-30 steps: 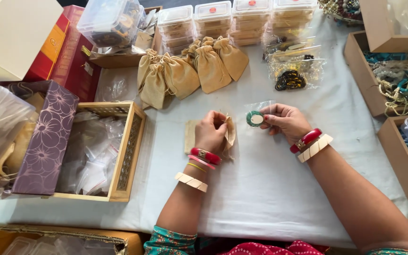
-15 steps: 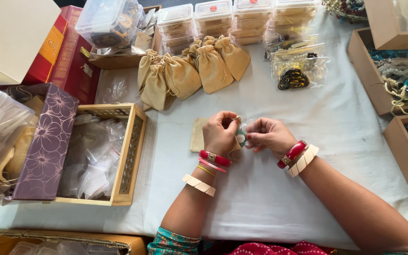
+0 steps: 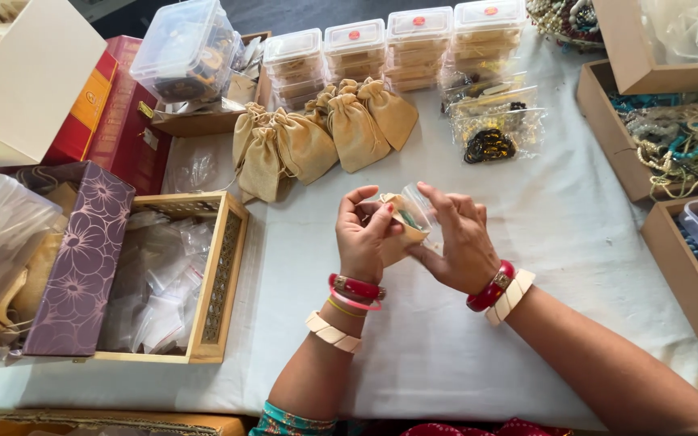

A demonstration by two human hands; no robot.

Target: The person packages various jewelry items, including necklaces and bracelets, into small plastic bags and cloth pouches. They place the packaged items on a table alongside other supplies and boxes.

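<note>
A small tan pouch [image 3: 397, 226] sits above the middle of the white-clothed surface [image 3: 527, 323], pinched by the left hand [image 3: 363, 238] fingers. The right hand [image 3: 458, 242] fingers clamp a clear packet [image 3: 418, 208] at its mouth. Behind lie about seven tan drawstring pouches [image 3: 317, 137] and four stacks of lidded plastic boxes [image 3: 389, 48].

We see a tan pouch [image 3: 404, 228] with a green ring inside. The bangles [image 3: 355, 288] on our wrists are red, pink and cream. More pouches [image 3: 317, 139] are golden tan on the pale desk [image 3: 559, 234]. The box [image 3: 82, 258] is purple with a pale flower pattern; another box [image 3: 127, 121] is dark red.
</note>
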